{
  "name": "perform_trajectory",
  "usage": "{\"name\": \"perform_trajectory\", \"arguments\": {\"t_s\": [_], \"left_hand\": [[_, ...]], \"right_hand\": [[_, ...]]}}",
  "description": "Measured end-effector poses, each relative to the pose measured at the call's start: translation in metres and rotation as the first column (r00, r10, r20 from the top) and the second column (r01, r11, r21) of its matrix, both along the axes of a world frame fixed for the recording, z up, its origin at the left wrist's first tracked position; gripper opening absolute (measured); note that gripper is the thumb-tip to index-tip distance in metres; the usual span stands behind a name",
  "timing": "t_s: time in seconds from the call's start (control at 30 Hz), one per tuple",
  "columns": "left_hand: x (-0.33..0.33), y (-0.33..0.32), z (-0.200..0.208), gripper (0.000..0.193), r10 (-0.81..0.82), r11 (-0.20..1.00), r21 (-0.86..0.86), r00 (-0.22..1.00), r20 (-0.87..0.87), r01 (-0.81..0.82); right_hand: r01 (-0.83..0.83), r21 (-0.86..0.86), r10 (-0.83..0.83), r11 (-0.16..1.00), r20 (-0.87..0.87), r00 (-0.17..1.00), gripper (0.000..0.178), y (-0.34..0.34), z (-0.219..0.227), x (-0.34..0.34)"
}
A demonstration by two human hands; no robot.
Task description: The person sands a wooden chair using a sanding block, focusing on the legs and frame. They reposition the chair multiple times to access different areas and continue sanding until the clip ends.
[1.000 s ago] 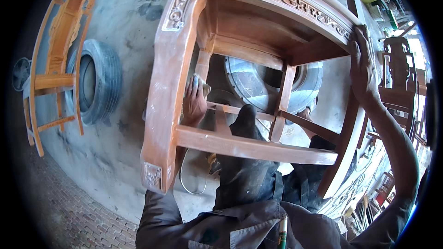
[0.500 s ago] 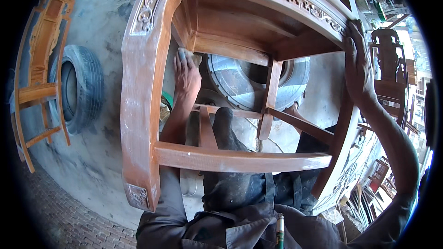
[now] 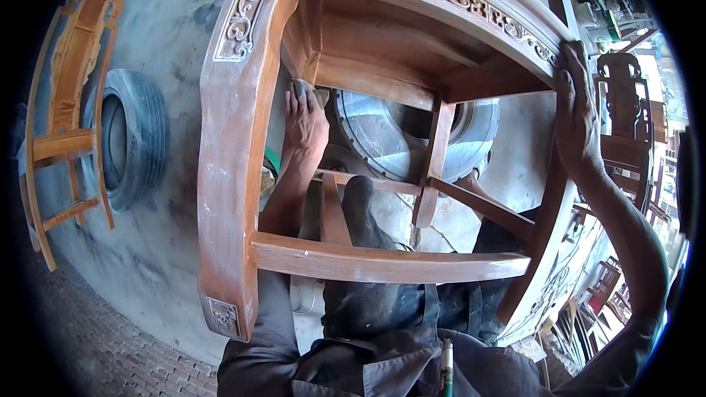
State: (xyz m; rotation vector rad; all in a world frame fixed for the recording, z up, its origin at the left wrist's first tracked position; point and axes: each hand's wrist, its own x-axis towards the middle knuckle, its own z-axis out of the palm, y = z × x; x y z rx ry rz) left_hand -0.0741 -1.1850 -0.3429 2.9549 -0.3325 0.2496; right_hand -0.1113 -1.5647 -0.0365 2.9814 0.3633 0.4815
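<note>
A carved reddish-brown wooden chair frame [image 3: 228, 176] fills the middle of the view, tipped with its legs toward me and pale dust on its faces. My left hand [image 3: 305, 121] reaches in between the legs, its fingers closed on a tan folded piece of sandpaper [image 3: 321, 95] pressed near the inner corner below the seat. Part of the piece is hidden by the fingers. On the right, my right hand [image 3: 579, 114] lies with extended fingers along the outer side of the frame at the top of a leg, holding nothing.
A large tyre [image 3: 412, 136] lies beneath the frame; another tyre [image 3: 136, 140] stands at left beside a lighter wooden chair [image 3: 70, 103]. A dark chair back [image 3: 624, 92] and wood pieces crowd the right. My knees are below the lower crossbar [image 3: 390, 263].
The chair frame appears shifted slightly right and down in the view. My left hand has moved a little along the inner corner with the sandpaper; my right hand keeps its place on the frame.
</note>
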Motion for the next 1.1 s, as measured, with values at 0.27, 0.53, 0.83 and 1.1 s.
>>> {"name": "perform_trajectory", "arguments": {"t_s": [0.27,0.53,0.83,1.1], "left_hand": [[0.0,0.007,-0.002,0.052,-0.117,0.988,-0.089,0.988,0.1,0.126],[-0.053,0.016,-0.004,0.053,-0.042,0.976,-0.21,0.998,0.05,0.052],[-0.058,0.031,-0.011,0.041,-0.066,0.985,-0.151,0.991,0.12,0.084],[-0.136,0.069,-0.026,0.04,-0.014,0.981,-0.193,0.998,0.064,0.026]], "right_hand": [[-0.009,0.088,0.009,0.996,-0.006,1.0,0.043,0.009,0.006,0.006],[0.07,0.216,-0.071,0.974,-0.003,0.997,0.043,0.013,0.001,0.002],[-0.064,0.051,0.06,0.997,0.074,0.995,0.035,0.008,0.002,0.008],[0.031,0.145,-0.037,0.989,0.038,0.999,0.035,0.014,0.001,0.005]]}}
